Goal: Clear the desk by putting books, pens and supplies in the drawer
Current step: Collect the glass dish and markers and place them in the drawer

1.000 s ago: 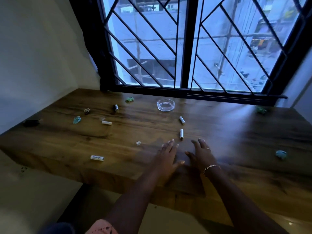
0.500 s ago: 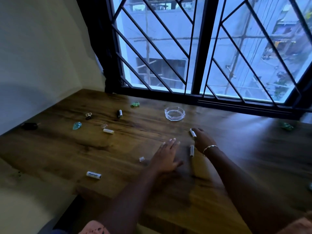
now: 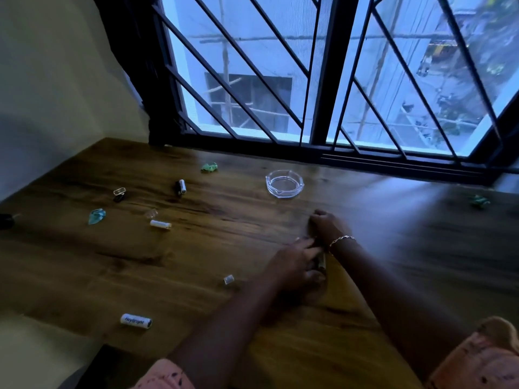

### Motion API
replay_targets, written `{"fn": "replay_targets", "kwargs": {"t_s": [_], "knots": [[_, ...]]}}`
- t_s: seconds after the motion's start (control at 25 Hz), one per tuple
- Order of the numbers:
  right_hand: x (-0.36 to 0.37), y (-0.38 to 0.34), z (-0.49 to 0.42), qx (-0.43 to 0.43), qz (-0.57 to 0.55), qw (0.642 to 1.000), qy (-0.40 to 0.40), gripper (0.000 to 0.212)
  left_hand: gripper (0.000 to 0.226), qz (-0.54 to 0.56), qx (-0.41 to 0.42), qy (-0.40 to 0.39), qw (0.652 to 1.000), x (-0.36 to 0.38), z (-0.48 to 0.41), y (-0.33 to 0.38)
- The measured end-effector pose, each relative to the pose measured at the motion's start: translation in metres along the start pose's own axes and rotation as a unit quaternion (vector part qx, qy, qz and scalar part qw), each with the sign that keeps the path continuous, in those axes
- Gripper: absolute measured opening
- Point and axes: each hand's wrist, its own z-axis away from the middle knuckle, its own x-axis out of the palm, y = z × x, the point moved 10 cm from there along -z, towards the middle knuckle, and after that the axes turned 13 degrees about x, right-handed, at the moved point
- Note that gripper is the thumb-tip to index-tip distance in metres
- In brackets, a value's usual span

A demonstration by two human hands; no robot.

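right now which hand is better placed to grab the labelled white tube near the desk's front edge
Left. The left hand lies nearer the labelled white tube, on its side of the desk. The right hand is curled in a fist farther away and would likely cross the left arm.

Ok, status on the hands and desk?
Left hand touching small tube. Right hand curled, contents hidden. Glass ashtray, labelled tube, green wrapper on desk. No drawer in view.

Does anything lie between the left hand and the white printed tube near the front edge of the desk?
Almost nothing. Between the left hand and the white printed tube the desk is bare wood; only a small white piece lies just beside that line, on the far side.
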Motion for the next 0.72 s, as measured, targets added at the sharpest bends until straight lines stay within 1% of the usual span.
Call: {"fn": "replay_targets", "kwargs": {"t_s": [0.08, 0.12, 0.2, 0.24, 0.32, 0.36, 0.44, 0.48, 0.52, 0.6, 0.64, 0.72], "knots": [[-0.007, 0.003, 0.000, 0.014, -0.002, 1.000, 0.017, 0.019, 0.059, 0.022, 0.013, -0.004, 1.000, 0.005, -0.004, -0.004], [-0.010, 0.005, -0.001, 0.023, 0.000, 0.999, 0.029, 0.021, 0.055, 0.034, 0.021, 0.007, 0.999, 0.004, -0.005, -0.007], [-0.014, 0.007, -0.004, 0.037, -0.002, 0.998, 0.054, 0.023, 0.041, 0.050, 0.032, 0.026, 0.998, 0.001, -0.009, -0.010], [-0.015, 0.009, -0.005, 0.048, -0.007, 0.997, 0.063, 0.024, 0.036, 0.047, 0.036, 0.021, 0.998, 0.002, -0.011, -0.010], [-0.018, 0.014, -0.007, 0.089, -0.036, 0.992, 0.081, 0.024, 0.038, 0.043, 0.048, 0.013, 0.998, 0.003, -0.012, -0.013], [-0.022, 0.017, -0.007, 0.115, -0.067, 0.987, 0.090, 0.024, 0.042, 0.052, 0.046, 0.026, 0.997, -0.001, -0.010, -0.017], [-0.035, 0.021, -0.011, 0.159, -0.156, 0.967, 0.119, 0.024, 0.045, 0.071, 0.021, 0.109, 0.991, -0.031, -0.007, -0.037], [-0.045, 0.018, -0.017, 0.168, -0.203, 0.955, 0.136, 0.024, 0.045, 0.060, 0.002, 0.161, 0.985, -0.053, -0.006, -0.052], [-0.055, 0.012, -0.025, 0.165, -0.238, 0.945, 0.151, 0.024, 0.049, 0.035, -0.020, 0.203, 0.978, -0.075, -0.006, -0.068], [-0.074, -0.010, -0.046, 0.131, -0.257, 0.943, 0.163, 0.021, 0.059, -0.010, -0.070, 0.237, 0.969, -0.109, -0.014, -0.100], [-0.080, -0.024, -0.057, 0.110, -0.248, 0.949, 0.160, 0.020, 0.060, -0.022, -0.088, 0.240, 0.966, -0.121, -0.022, -0.113], [-0.084, -0.046, -0.075, 0.082, -0.217, 0.962, 0.145, 0.021, 0.055, -0.048, -0.099, 0.227, 0.968, -0.133, -0.040, -0.130]]}}
